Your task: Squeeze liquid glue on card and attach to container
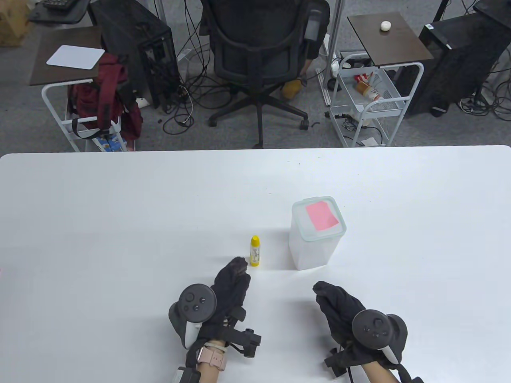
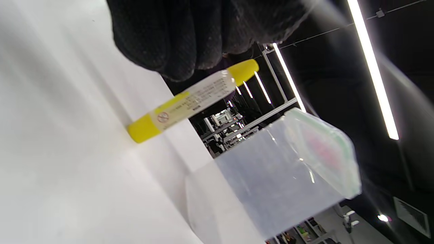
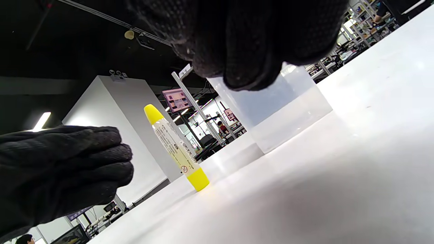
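Note:
A small yellow glue bottle point(image 1: 254, 250) stands upright on the white table point(image 1: 119, 219). To its right stands a tall translucent container point(image 1: 315, 243) with its lid on, and a pink card point(image 1: 322, 215) lies flat on the lid. My left hand point(image 1: 238, 266) lies just short of the bottle on its near left, fingers stretched toward it, apart from it and empty. My right hand point(image 1: 321, 288) rests near the table's front, below the container, empty. The left wrist view shows the bottle point(image 2: 190, 101) and container point(image 2: 271, 169). The right wrist view shows the bottle point(image 3: 174, 147), container point(image 3: 281, 112) and left hand point(image 3: 67, 162).
Beyond the table's far edge stand an office chair point(image 1: 259, 52), a white wire cart point(image 1: 371, 99) at the right and a side table with a red backpack point(image 1: 103, 95) at the left.

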`<action>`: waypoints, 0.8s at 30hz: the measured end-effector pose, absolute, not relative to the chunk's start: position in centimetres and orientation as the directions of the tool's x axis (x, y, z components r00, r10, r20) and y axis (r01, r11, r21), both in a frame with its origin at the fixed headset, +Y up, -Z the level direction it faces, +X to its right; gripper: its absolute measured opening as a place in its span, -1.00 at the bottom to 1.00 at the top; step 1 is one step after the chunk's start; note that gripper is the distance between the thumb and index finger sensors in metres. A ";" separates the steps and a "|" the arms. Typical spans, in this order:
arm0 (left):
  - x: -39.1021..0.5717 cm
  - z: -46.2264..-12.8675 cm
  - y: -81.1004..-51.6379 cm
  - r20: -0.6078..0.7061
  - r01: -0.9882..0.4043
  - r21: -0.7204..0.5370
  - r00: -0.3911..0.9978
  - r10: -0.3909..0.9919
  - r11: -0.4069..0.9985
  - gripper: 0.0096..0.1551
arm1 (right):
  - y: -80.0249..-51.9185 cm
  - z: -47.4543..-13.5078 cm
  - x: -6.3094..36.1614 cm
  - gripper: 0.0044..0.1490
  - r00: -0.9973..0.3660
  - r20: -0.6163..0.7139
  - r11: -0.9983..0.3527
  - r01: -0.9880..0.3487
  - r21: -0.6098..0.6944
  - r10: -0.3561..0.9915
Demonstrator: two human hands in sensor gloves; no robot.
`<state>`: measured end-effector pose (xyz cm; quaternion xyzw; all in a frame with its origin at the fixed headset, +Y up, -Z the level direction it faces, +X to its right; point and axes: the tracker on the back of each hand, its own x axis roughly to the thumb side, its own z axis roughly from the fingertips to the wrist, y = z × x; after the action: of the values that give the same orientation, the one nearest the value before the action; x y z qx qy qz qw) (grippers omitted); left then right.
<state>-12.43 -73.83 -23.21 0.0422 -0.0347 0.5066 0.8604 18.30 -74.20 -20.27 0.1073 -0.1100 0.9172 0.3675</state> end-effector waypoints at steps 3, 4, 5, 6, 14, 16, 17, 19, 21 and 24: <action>-10.9 -21.8 -74.3 0.141 -0.895 -0.016 0.440 0.887 0.447 -0.47 | -74.1 -20.2 18.8 -0.53 -0.702 0.279 -0.696 -0.705 -0.137 0.656; -10.6 -21.5 -74.5 0.147 -0.894 -0.022 0.439 0.886 0.447 -0.48 | -74.0 -20.1 18.9 -0.53 -0.700 0.284 -0.693 -0.707 -0.142 0.655; -10.3 -21.4 -74.6 0.152 -0.890 -0.036 0.445 0.883 0.455 -0.49 | -73.9 -20.0 19.1 -0.53 -0.699 0.290 -0.692 -0.707 -0.146 0.653; -10.0 -21.3 -74.6 0.166 -0.883 -0.039 0.456 0.874 0.468 -0.50 | -73.8 -19.8 19.4 -0.53 -0.701 0.298 -0.692 -0.706 -0.154 0.648; -9.8 -21.5 -74.6 0.186 -0.860 0.009 0.503 0.844 0.510 -0.54 | -73.8 -19.9 20.7 -0.53 -0.696 0.284 -0.680 -0.714 -0.167 0.660; -10.1 -21.7 -74.5 0.181 -0.847 0.034 0.527 0.830 0.530 -0.54 | -73.8 -19.9 20.8 -0.53 -0.701 0.279 -0.684 -0.709 -0.171 0.657; -10.3 -21.8 -74.4 0.179 -0.839 0.050 0.542 0.821 0.542 -0.54 | -73.7 -19.9 20.9 -0.53 -0.700 0.279 -0.682 -0.710 -0.175 0.657; -10.9 -21.9 -74.2 0.182 -0.824 0.082 0.565 0.805 0.560 -0.54 | -73.5 -20.0 21.0 -0.53 -0.700 0.284 -0.678 -0.711 -0.187 0.656; -11.4 -22.0 -73.8 0.185 -0.805 0.118 0.593 0.784 0.581 -0.54 | -73.2 -20.0 21.0 -0.53 -0.711 0.291 -0.683 -0.700 -0.207 0.640; -12.5 -21.9 -73.0 0.190 -0.769 0.182 0.639 0.746 0.613 -0.54 | -72.2 -20.2 21.1 -0.53 -0.742 0.310 -0.690 -0.668 -0.278 0.594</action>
<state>-12.53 -72.98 -21.92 0.1239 -0.0477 0.4223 0.8967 21.06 -72.21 -20.20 0.0981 -0.1891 0.9140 0.3454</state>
